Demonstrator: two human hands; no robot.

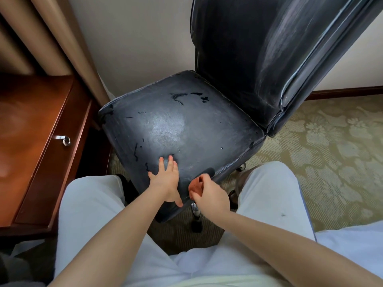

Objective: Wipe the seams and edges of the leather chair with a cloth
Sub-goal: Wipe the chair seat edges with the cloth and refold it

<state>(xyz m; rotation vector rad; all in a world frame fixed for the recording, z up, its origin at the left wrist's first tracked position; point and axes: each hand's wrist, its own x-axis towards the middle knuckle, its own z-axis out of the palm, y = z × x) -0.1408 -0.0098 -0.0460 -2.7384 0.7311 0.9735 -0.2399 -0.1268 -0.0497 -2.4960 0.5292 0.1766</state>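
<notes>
A worn black leather chair [186, 129] stands in front of me, with scuffed patches on the seat and a tall backrest [269, 59] to the right. My left hand [165, 179] lies flat with spread fingers on the seat's front part. My right hand [209, 195] is closed on a small orange-brown cloth [196, 185] and presses it against the seat's front edge seam. Most of the cloth is hidden in the fist.
A dark wooden desk [37, 131] with a drawer key [64, 139] stands close on the left. A beige curtain [68, 44] hangs behind it. Patterned green carpet [331, 152] lies to the right. My knees in white trousers [93, 204] flank the chair's base.
</notes>
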